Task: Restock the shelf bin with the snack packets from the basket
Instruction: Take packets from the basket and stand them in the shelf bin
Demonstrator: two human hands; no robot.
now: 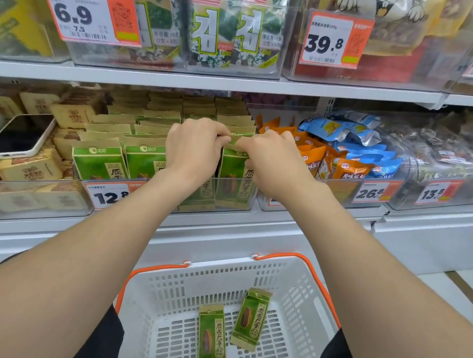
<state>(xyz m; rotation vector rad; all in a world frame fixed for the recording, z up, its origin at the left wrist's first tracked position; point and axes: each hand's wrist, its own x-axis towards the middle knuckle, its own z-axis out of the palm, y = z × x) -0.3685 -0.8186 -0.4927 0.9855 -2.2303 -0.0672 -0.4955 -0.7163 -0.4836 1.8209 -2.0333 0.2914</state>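
Nearest, sitting low at centre: white slotted basket (pixel 303 288) with orange handles, carrying two green snack packets. One packet (pixel 212 336) lying flat near the middle of the basket floor, the other packet (pixel 251 319) just to its right, tilting, top end leaning toward the far wall; whether touching, unclear.

Farther on, reaching over the basket toward the middle shelf: both bare forearms. Left hand (pixel 194 148) and right hand (pixel 272 160) pinching, thumb against fingers, the tan top edge of one upright green packet (pixel 234 167) at the front right of the clear shelf bin (pixel 229 188). Fingertips of the two hands nearly meeting over that edge.

Standing in the same bin: rows of matching green packets (pixel 120 158), filling the left and the far part. Price tag (pixel 107 197) reading 12.8 hanging on the bin front, left.

Lying left, on tan boxes: a phone (pixel 19 136), screen dark. Sitting right: orange packets (pixel 349 169), blue ones farther back.

Farthest, upper shelf: seaweed packs (pixel 225 31) in a clear bin, tags reading 6.9 and 39.8.
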